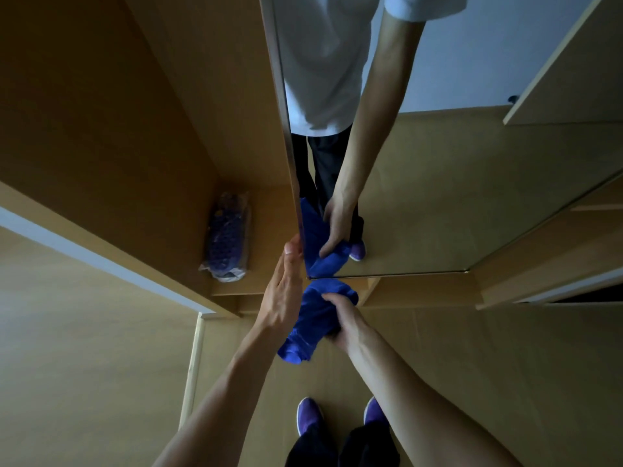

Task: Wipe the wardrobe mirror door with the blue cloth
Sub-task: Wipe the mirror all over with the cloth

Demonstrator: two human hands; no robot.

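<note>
Mirror door [438, 197]: flat glossy glass, thin metal edging.
Blue cloth [312, 318]: soft, bunched, hanging just under the door's bottom corner.
Right hand [344, 320]: fingers curling round the cloth, gripping it.
Left hand [283, 293], at the cloth's 10 o'clock: fingers lying straight, thumb touching the door's edge.

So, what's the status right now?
Left grip flat against edge of tall mirror door. Right grip holds crumpled blue cloth at door's bottom corner. Nothing blocking.

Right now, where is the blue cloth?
In the head view, the blue cloth is near centre, bunched in the right hand, just below the bottom corner of the mirror door, with the left hand beside it.
</note>
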